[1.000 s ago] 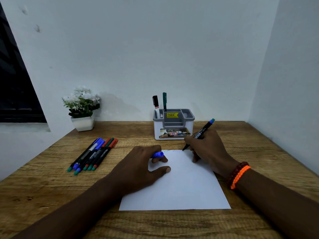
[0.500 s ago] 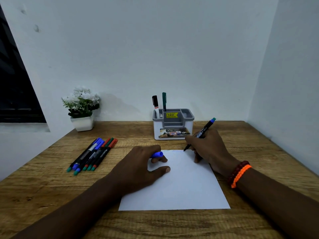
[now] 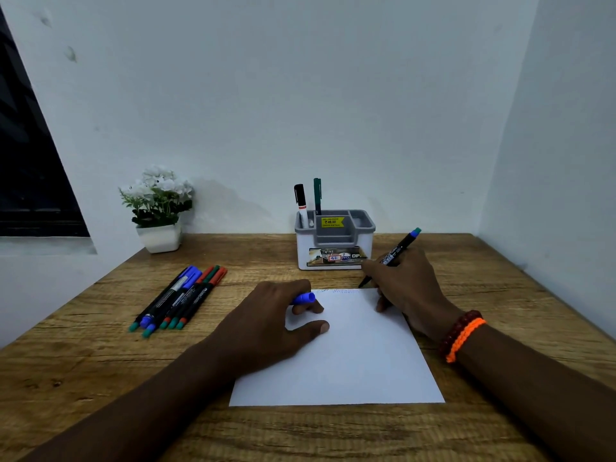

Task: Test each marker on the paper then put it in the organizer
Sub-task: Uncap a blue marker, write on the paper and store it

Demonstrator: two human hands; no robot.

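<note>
Left grip (image 3: 266, 325) rests on the paper (image 3: 336, 358) w/ a blue cap (image 3: 304, 298) tucked in its fingers; right grip (image 3: 403, 285) pinches the uncapped marker (image 3: 395, 255), tip at the paper's far edge by faint test marks. Risk as I see it: tip runs off onto the wood surface (image 3: 100, 361), or the pen goes into the organizer (image 3: 334, 240) beyond uncapped & dries. Six more markers (image 3: 180, 296) wait far left.

The paper (image 3: 346, 355) was white, and the table (image 3: 100, 361) was brown with wood lines. The organizer (image 3: 334, 241) was white and grey with a yellow sticker (image 3: 332, 222). The cap (image 3: 304, 298) was blue. The bracelets (image 3: 463, 336) were orange and dark red.
</note>
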